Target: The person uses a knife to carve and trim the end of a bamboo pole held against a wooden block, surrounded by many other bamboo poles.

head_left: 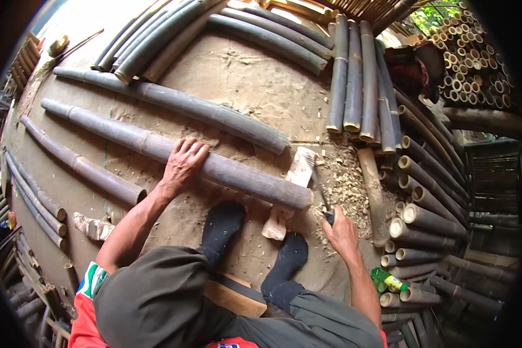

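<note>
A thick grey-brown bamboo pole lies slantwise across the ground before me, its right end resting over a pale wooden block that sticks out on both sides. My left hand is closed over the top of the pole near its middle. In my right hand, just past the pole's cut end, is a knife with a dark handle. Its narrow blade points away from me, beside the block and apart from the pole. My two feet in dark socks are on the near side of the pole.
Another bamboo pole lies just beyond, and a shorter one to the left. Pale shavings cover the ground at right. Stacked poles and a green bottle stand close to my right arm. A person is at the far right.
</note>
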Motion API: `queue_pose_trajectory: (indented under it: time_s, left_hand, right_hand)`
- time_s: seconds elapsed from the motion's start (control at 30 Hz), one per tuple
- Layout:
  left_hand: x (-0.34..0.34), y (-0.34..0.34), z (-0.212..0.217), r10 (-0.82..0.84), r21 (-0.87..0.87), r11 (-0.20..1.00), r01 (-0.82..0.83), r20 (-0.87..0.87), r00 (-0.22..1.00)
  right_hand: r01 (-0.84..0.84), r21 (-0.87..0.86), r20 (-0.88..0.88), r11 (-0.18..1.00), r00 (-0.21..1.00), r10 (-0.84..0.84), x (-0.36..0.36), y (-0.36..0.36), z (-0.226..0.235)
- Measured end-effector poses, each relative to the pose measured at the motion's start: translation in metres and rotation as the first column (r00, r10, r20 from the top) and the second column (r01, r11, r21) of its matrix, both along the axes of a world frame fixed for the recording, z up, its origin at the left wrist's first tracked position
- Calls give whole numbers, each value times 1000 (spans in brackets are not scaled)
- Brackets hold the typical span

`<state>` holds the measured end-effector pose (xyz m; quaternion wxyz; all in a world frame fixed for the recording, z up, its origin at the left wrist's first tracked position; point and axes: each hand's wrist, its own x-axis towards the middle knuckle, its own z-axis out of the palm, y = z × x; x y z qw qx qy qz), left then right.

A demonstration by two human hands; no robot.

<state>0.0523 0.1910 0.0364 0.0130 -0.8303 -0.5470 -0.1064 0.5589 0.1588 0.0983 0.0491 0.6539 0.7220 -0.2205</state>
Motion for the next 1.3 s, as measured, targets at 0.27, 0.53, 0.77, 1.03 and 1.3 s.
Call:
queue_pose_trajectory:
  time_s: [0.27, 0.53, 0.77, 1.03, 1.3]
  left_hand:
    - [-3, -58, 78, 238, -736, 348, 581, 669, 704]
    - [-3, -111, 98, 639, -598, -3, 802, 615, 461]
    - [11, -98, 105, 527, -776, -77, 626, 502, 686]
    - [-85, -36, 102, 227, -238, 945, -225, -17, 974]
    - [-188, 43, 40, 151, 96, 985, -141, -103, 983]
  right_hand:
    - [529, -58, -73, 846, 843, -532, 27, -56, -62]
    - [422, 181, -441, 888, 842, -310, -28, -31, -52]
    - [455, -343, -790, 822, 333, -514, -56, -4, -69]
    - [674, -388, -864, 629, -29, -503, 35, -20, -32]
    - [845, -54, -954, 532, 114, -277, 180, -11, 25]
